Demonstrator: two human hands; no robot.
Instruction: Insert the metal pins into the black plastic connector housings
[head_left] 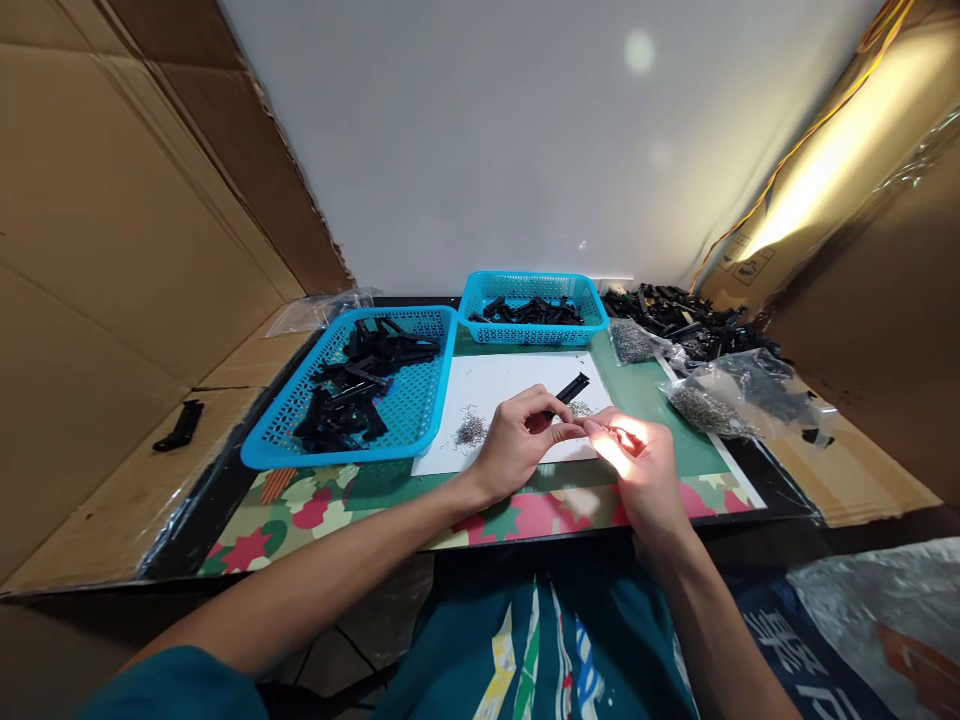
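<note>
My left hand (523, 437) is closed around a slim black plastic part (573, 388), whose far end sticks out past the fingers toward the upper right. Close against it, my right hand (634, 452) has thumb and fingers pinched together under bright light. Whatever lies in that pinch is too small to make out. Both hands are over a white sheet (495, 375). One pile of tiny metal pieces (471, 429) lies left of my left hand, and another small pile (580, 409) shows just beyond the fingertips, partly hidden.
Black parts fill much of a blue basket (255, 450) at left and another blue basket (536, 280) behind. A heap of black parts (690, 318) and plastic bags of small metal pieces (709, 408) lie at right. Cardboard walls (112, 180) flank the table; one black part (178, 427) lies far left.
</note>
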